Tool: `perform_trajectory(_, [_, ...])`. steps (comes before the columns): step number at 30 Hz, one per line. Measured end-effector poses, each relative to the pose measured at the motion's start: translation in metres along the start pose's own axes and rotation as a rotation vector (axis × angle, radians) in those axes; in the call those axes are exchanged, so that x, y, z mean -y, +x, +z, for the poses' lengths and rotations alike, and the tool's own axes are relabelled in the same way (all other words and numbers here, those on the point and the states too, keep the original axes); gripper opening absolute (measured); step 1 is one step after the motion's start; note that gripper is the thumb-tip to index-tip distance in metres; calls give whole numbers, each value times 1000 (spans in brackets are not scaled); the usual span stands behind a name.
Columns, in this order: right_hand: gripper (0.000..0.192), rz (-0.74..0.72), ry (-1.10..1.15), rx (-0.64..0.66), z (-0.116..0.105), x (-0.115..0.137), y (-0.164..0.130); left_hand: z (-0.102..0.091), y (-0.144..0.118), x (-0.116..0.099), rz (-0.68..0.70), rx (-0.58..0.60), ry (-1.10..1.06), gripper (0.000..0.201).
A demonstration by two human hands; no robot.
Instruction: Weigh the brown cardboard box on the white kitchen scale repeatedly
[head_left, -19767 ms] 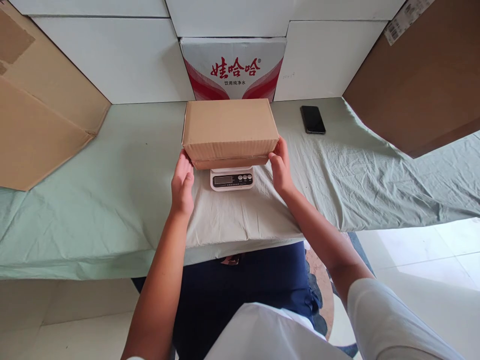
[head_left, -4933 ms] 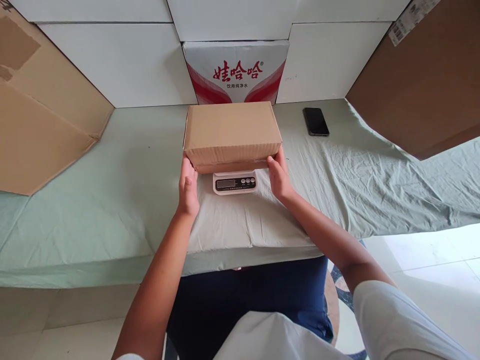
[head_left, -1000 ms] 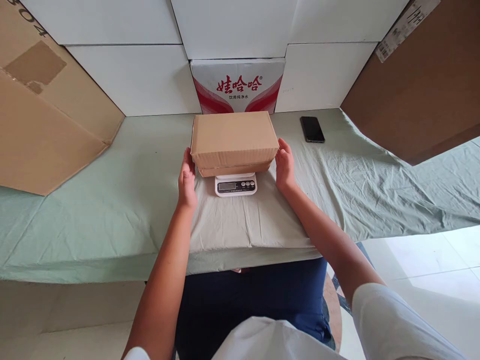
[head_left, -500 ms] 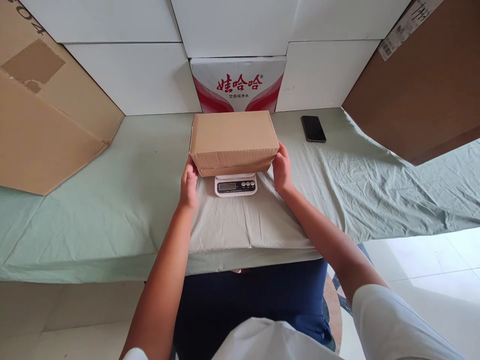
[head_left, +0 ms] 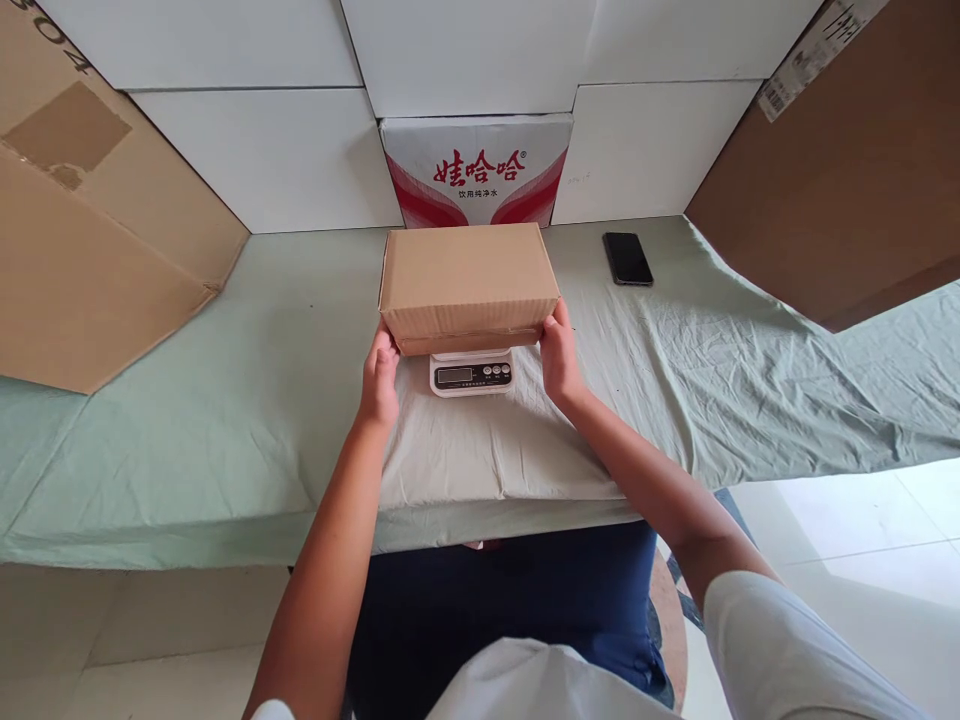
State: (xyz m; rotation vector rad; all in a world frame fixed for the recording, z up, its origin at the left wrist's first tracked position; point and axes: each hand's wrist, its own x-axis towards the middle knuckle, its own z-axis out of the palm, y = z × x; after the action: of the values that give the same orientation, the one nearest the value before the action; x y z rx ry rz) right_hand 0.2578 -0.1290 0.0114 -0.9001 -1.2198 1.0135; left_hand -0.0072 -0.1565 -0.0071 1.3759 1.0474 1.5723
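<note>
I see my left hand [head_left: 379, 378] at 9 o'clock and right hand [head_left: 561, 352] at 3 gripping the cardboard box [head_left: 468, 285], steadying it squarely on the scale [head_left: 472, 372].

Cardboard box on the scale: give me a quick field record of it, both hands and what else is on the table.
box: closed brown cardboard box, sitting over the scale
scale: small white digital scale, display and buttons showing in front of the box
left hand: left hand on the box's lower left corner
right hand: right hand against the box's lower right corner
surface: table under a pale green cloth
phone: black phone flat on the cloth, right of the box, apart from it
behind: red and white carton at the wall
</note>
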Motion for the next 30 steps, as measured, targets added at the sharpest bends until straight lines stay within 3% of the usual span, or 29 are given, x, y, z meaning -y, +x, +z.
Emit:
perform_trajectory(4, [58,-7,57,11,5,6,-5,-1,-1,1,3,-56,41,84])
perform_trajectory(12, [62,-32,55,12,13,5,-4,2,5,2,69,-5,57,81])
perform_trajectory(16, [63,-76,21,23,13,5,22,1,34,-7,100,17,52,81])
perform_trajectory(21, [68,-140,-19,32,24,5,82,5,97,-9,41,8,-7,86])
perform_trajectory(25, [81,-129,-19,-5,38,-17,122,8,136,13,-41,-18,-46,94])
perform_trajectory(30, [86,-60,-31,-17,39,-51,136,7,145,47,-177,-16,-68,97])
